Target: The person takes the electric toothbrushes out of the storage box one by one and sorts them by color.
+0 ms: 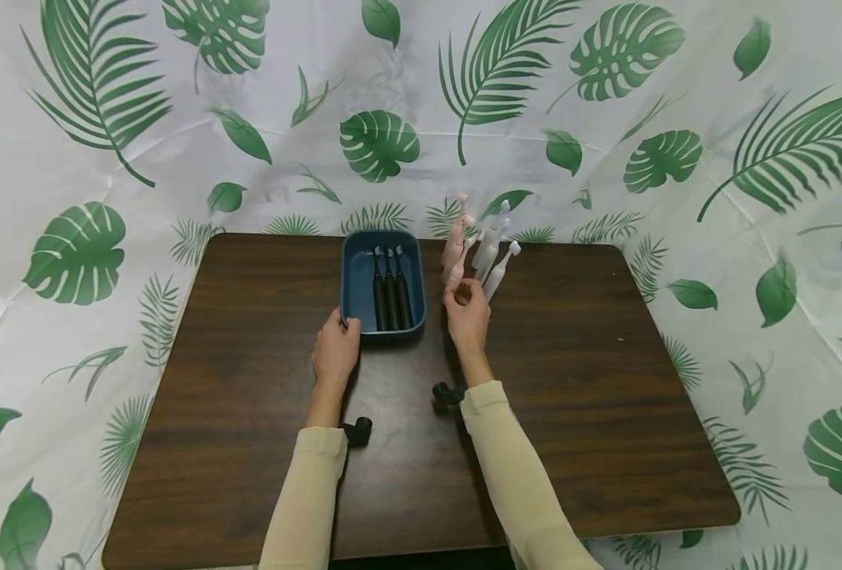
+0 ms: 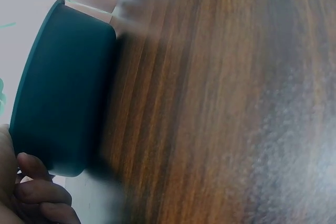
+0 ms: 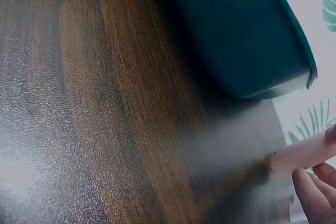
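My left hand [image 1: 336, 348] grips the near left corner of a blue tray [image 1: 347, 277], thumb over the rim and fingers curled on the outer side, as the left wrist view also shows. Three black electric toothbrushes [image 1: 390, 297] lie side by side in the tray, heads to the far end. Right of it, my right hand [image 1: 469, 318] pinches the handle of a pink electric toothbrush [image 3: 302, 156], which is upright with its head on top. Other pink toothbrushes [image 1: 454, 241] stand just behind it. White toothbrushes [image 1: 496, 277] stand in a row close to the right of my fingers.
The dark wooden table [image 1: 592, 412] has its far edge against a white leaf-print cloth [image 1: 293, 174]. Tray and standing toothbrushes are near that far edge. Each wrist carries a small black camera [image 1: 358, 432] below the hand.
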`<action>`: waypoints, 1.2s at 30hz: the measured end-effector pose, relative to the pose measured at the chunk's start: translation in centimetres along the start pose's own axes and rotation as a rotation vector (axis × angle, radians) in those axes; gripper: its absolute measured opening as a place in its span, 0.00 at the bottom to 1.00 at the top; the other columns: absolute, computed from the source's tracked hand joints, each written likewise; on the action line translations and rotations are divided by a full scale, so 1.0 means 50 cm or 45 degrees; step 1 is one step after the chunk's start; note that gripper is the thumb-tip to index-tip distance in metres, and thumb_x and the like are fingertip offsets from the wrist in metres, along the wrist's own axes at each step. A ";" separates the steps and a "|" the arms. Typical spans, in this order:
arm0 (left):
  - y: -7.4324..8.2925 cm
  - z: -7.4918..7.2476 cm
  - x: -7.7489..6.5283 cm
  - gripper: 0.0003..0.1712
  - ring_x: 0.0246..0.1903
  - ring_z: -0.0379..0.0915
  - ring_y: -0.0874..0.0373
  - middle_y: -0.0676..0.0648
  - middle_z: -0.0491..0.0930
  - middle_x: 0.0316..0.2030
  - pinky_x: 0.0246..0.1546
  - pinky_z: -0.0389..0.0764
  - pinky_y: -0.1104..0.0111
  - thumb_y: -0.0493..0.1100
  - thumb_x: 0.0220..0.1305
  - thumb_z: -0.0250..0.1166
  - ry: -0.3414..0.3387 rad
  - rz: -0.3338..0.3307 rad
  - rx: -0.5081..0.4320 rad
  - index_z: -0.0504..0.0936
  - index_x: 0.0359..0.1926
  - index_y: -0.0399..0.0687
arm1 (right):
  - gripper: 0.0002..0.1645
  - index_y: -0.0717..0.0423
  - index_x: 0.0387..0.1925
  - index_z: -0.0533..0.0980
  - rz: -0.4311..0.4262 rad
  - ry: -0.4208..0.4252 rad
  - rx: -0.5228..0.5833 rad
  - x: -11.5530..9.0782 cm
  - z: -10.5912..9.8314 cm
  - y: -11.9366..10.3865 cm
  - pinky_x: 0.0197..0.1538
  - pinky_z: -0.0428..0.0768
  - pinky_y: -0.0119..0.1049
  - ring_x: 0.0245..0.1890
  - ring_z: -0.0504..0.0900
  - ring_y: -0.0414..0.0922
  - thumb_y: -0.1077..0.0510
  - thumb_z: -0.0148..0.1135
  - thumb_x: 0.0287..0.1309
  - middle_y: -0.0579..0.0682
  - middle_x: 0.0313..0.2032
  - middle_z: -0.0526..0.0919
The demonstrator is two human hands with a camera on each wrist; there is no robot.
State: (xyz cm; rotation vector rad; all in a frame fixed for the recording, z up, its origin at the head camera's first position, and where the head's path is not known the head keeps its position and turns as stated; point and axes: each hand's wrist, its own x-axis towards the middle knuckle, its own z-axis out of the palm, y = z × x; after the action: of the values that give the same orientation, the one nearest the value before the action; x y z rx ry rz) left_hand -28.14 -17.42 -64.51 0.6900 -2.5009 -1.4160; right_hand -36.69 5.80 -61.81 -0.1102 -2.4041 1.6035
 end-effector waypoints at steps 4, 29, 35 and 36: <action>-0.017 0.013 0.013 0.16 0.32 0.75 0.46 0.48 0.78 0.28 0.31 0.69 0.51 0.54 0.73 0.50 0.004 -0.001 0.022 0.80 0.46 0.54 | 0.18 0.53 0.57 0.78 0.029 0.013 -0.055 0.006 0.006 0.007 0.61 0.85 0.49 0.55 0.91 0.51 0.55 0.66 0.68 0.56 0.56 0.87; -0.007 0.008 0.007 0.20 0.40 0.82 0.42 0.44 0.84 0.34 0.38 0.75 0.43 0.54 0.72 0.52 0.008 -0.037 -0.007 0.83 0.55 0.54 | 0.29 0.51 0.64 0.70 0.086 -0.028 -0.152 -0.001 0.008 0.040 0.54 0.84 0.54 0.47 0.91 0.53 0.54 0.67 0.64 0.54 0.51 0.87; -0.005 0.008 0.005 0.22 0.39 0.82 0.42 0.44 0.84 0.35 0.36 0.74 0.44 0.54 0.73 0.49 0.015 -0.020 -0.010 0.83 0.56 0.52 | 0.10 0.48 0.41 0.76 0.082 -0.045 -0.267 -0.023 0.010 0.047 0.47 0.80 0.51 0.39 0.85 0.51 0.48 0.65 0.64 0.46 0.35 0.85; -0.003 0.007 0.002 0.23 0.39 0.81 0.42 0.44 0.84 0.35 0.37 0.73 0.44 0.54 0.73 0.49 0.012 -0.018 -0.016 0.83 0.56 0.52 | 0.09 0.48 0.40 0.77 0.101 -0.053 -0.310 -0.036 0.007 0.023 0.46 0.80 0.53 0.38 0.84 0.52 0.49 0.63 0.64 0.47 0.35 0.85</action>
State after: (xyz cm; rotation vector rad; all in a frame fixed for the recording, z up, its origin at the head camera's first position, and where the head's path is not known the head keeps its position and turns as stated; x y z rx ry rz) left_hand -28.34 -17.26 -64.83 0.7118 -2.4830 -1.4287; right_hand -35.11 5.57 -63.27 -0.2210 -2.6499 1.3494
